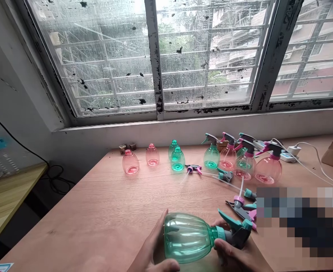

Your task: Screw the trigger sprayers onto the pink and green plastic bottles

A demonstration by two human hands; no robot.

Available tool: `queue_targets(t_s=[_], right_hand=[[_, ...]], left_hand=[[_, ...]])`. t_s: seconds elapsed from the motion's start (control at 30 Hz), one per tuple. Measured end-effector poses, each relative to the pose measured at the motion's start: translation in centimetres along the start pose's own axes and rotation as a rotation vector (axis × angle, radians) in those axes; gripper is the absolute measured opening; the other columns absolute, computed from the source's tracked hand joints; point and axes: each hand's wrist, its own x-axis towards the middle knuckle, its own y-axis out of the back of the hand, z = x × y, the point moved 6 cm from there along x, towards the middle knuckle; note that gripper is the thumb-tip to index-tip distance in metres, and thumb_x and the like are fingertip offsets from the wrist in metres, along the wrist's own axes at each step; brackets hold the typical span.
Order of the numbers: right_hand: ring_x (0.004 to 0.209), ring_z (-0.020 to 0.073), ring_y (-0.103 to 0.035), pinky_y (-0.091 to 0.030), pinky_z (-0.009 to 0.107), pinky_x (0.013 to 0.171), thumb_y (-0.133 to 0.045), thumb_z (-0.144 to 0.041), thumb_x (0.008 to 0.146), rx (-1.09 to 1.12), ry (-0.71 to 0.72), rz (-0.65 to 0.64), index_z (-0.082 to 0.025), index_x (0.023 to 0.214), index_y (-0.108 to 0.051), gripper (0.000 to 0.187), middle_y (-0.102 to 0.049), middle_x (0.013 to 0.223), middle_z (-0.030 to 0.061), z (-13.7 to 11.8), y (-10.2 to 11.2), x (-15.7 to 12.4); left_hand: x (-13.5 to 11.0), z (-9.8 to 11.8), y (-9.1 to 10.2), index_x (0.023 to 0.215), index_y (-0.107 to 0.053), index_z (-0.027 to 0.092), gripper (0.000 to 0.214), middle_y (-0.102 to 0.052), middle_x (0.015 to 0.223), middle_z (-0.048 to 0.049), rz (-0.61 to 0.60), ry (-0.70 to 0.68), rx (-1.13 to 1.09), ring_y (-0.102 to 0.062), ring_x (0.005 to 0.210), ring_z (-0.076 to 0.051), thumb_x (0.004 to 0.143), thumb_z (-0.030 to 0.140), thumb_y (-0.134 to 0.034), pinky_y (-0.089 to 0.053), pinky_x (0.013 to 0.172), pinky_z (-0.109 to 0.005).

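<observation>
while you hold the green spray bottle [187,238] on its side above the table [70,230], your left hand [151,245] is spread beneath its body and your right hand [231,255] cups it below the fitted sprayer head [240,234]. four capless bottles [152,155] stand ahead, seemingly empty, though glare limits the view; loose sprayers [224,174] lie nearby.

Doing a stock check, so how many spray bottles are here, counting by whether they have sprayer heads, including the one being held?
Standing bottles with sprayer heads: 5
Held green bottle with sprayer head: 1
Bare bottles without heads: 4
Total: 10
</observation>
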Motion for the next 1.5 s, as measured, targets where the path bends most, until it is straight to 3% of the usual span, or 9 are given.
queue_targets(t_s=[0.2,0.33,0.47,0.63,0.73,0.93,1.17,1.33,1.5], right_hand=[[0.046,0.0141,-0.053,-0.039,0.026,0.048,-0.083,-0.059,0.066,0.036,-0.007,0.034,-0.019,0.095,-0.064,0.053,-0.059,0.056,-0.0034,-0.1,0.1,0.0],[0.046,0.0141,-0.053,-0.038,0.026,0.049,-0.082,-0.06,0.067,0.012,-0.009,0.003,-0.019,0.094,-0.064,0.052,-0.057,0.056,-0.0039,0.1,0.0,-0.1],[0.048,0.0135,-0.054,-0.04,0.026,0.05,-0.084,-0.057,0.066,0.037,-0.024,-0.001,-0.019,0.096,-0.063,0.053,-0.06,0.059,-0.0032,0.3,0.1,-0.1],[0.048,0.0139,-0.055,-0.042,0.027,0.051,-0.082,-0.056,0.07,0.032,-0.01,-0.017,-0.019,0.097,-0.062,0.05,-0.061,0.056,-0.0032,0.0,0.1,-0.1],[0.047,0.0136,-0.054,-0.042,0.026,0.05,-0.083,-0.056,0.069,0.032,-0.011,-0.019,-0.019,0.096,-0.062,0.05,-0.061,0.056,-0.0032,-0.2,0.1,-0.1],[0.047,0.0136,-0.054,-0.041,0.026,0.051,-0.082,-0.057,0.069,0.014,-0.002,-0.02,-0.019,0.097,-0.063,0.051,-0.06,0.052,-0.0038,-0.4,-0.1,-0.2],[0.045,0.013,-0.053,-0.04,0.025,0.049,-0.083,-0.055,0.068,0.035,-0.041,0.006,-0.019,0.096,-0.061,0.051,-0.061,0.051,-0.0037,0.3,0.2,0.0],[0.045,0.0134,-0.055,-0.039,0.025,0.05,-0.084,-0.054,0.069,0.052,-0.036,0.013,-0.02,0.098,-0.059,0.051,-0.063,0.052,-0.0035,0.7,0.5,-0.1],[0.046,0.0138,-0.055,-0.04,0.026,0.05,-0.084,-0.052,0.069,0.06,-0.026,0.011,-0.02,0.098,-0.059,0.05,-0.063,0.054,-0.0036,0.5,0.3,-0.1]], left_hand=[[0.0,0.4,-0.4,0.155,-0.014,0.04,0.091,-0.038,0.158,-0.0057,-0.008,-0.056,0.16,-0.033,0.145,-0.033,0.085,0.037,-0.072,-0.022,0.121,-0.048],[-0.1,0.8,-0.5,0.156,-0.004,0.035,0.107,-0.033,0.16,-0.0097,-0.042,-0.099,0.094,-0.03,0.146,-0.037,0.078,0.043,-0.077,-0.019,0.121,-0.053],[0.0,0.5,-0.7,0.156,-0.012,0.029,0.106,-0.044,0.152,-0.0139,-0.07,-0.031,0.02,-0.036,0.143,-0.039,0.076,0.049,-0.077,-0.025,0.118,-0.054],[0.3,-0.4,-0.5,0.153,-0.017,0.041,0.09,-0.027,0.163,-0.0077,-0.027,-0.122,0.085,-0.031,0.146,-0.036,0.083,0.038,-0.073,-0.025,0.118,-0.052],[0.5,-1.0,-0.3,0.154,-0.011,0.04,0.103,-0.025,0.163,-0.0095,-0.038,-0.143,0.08,-0.023,0.149,-0.036,0.077,0.04,-0.079,-0.019,0.12,-0.054],[0.3,0.0,-0.8,0.155,-0.016,0.035,0.095,-0.021,0.165,-0.009,-0.123,-0.098,-0.01,-0.016,0.15,-0.036,0.081,0.043,-0.075,-0.022,0.12,-0.052],[0.1,0.8,-0.7,0.155,-0.014,0.036,0.091,-0.029,0.162,-0.008,-0.049,-0.131,0.178,-0.025,0.149,-0.033,0.085,0.029,-0.072,-0.016,0.123,-0.049],[0.1,0.6,-0.7,0.155,-0.012,0.034,0.092,-0.041,0.154,-0.0101,-0.059,-0.119,0.187,-0.035,0.144,-0.034,0.084,0.036,-0.072,-0.019,0.121,-0.051],[0.1,0.0,-0.4,0.156,0.007,0.03,0.115,-0.032,0.158,-0.0149,-0.076,-0.118,0.12,-0.029,0.146,-0.037,0.077,0.053,-0.074,-0.017,0.121,-0.054]])
